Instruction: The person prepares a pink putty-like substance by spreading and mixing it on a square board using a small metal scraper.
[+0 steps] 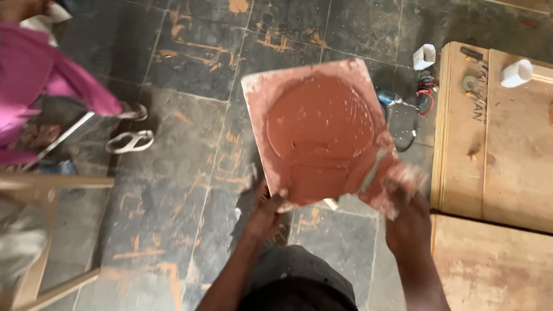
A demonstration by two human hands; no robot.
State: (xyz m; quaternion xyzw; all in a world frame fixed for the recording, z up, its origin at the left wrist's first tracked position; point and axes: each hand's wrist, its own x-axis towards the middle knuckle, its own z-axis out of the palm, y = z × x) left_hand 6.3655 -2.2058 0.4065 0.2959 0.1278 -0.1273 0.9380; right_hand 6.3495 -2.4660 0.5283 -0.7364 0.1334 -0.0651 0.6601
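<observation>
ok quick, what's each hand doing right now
Left hand: closed on the near edge of the square board of reddish paste.
Right hand: closed on a scraper in the paste.

Bare arms, no sleeves, and messy fingers

Both forearms are bare all the way up from the bottom of the shot, no sleeves, gloves, watch or bands showing. The left hand [266, 210] looks pretty clean apart from maybe a bit of dust. The right hand [406, 190] is smeared with reddish-brown paste over the fingers and knuckles, and it's blurry so the finer detail is lost. Just below the left hand there's dark grey or black clothing, looks like trousers or shorts over the knee, plain fabric, no print or pockets I can make out. Feet and shoes hidden under that.
</observation>
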